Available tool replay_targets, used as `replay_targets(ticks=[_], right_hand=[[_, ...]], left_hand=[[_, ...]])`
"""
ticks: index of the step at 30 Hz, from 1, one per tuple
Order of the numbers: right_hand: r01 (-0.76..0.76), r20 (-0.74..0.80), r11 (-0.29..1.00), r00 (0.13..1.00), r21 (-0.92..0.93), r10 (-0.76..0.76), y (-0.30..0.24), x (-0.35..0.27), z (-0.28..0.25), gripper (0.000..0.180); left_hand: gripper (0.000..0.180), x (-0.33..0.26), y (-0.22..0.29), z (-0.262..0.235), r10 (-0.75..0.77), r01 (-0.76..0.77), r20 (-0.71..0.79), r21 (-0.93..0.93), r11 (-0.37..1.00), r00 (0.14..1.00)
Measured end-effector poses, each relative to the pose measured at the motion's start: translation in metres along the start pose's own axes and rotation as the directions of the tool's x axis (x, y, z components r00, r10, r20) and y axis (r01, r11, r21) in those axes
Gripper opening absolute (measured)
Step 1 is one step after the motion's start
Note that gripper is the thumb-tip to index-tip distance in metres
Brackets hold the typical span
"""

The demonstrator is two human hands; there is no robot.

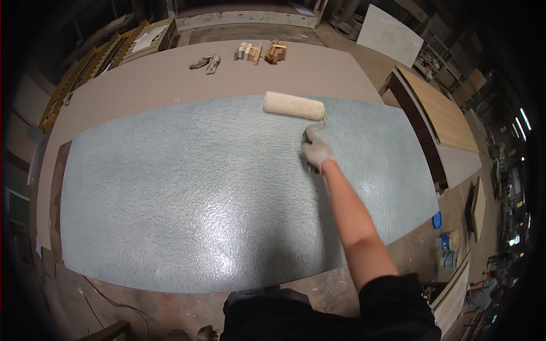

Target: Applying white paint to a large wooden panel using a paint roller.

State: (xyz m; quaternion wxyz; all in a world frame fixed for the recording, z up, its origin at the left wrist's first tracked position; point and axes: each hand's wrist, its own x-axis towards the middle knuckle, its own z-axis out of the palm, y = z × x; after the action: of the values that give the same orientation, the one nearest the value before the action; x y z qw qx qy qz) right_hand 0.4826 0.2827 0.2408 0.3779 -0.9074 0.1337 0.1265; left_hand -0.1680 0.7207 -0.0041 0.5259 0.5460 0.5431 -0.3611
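My right hand (317, 150), in a pale work glove, is closed round the handle of a paint roller. The cream, fluffy sleeve of the paint roller (293, 105) lies across the far edge of a large pale blue-green panel (153, 170). Wet, stippled coating covers the panel and shines in its near middle. My right arm reaches forward over the panel's right half, and the hand hides most of the roller's grip. My left hand is not in view.
Beyond the panel, a beige board (142, 79) carries crumpled gloves (206, 63) and two bundles of small wood blocks (276, 52). A wood-topped stack (435, 108) stands right. Paint buckets (449, 241) and a blue lid (437, 220) are on the floor. Another person (482, 292) is far lower right.
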Motion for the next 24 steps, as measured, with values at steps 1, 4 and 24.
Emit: replay_targets(ticks=[1,4,24], right_hand=[[0.111,-0.125,0.978,0.983,-0.175,-0.134,0.045,0.056,-0.028,0.05],[0.076,-0.099,0.989,0.991,-0.13,-0.09,0.038,0.115,-0.05,0.025],[-0.096,0.065,0.976,0.992,-0.197,0.111,0.083,-0.267,-0.037,0.063]], left_hand=[[0.028,0.01,0.017,0.013,0.013,-0.014,0.042,0.027,1.0,0.999],[0.028,-0.008,0.058,0.044,0.179,-0.212,-0.133,-0.306,0.928,0.975],[0.015,0.068,0.047,0.035,0.185,-0.233,0.363,0.093,0.968,0.913]])
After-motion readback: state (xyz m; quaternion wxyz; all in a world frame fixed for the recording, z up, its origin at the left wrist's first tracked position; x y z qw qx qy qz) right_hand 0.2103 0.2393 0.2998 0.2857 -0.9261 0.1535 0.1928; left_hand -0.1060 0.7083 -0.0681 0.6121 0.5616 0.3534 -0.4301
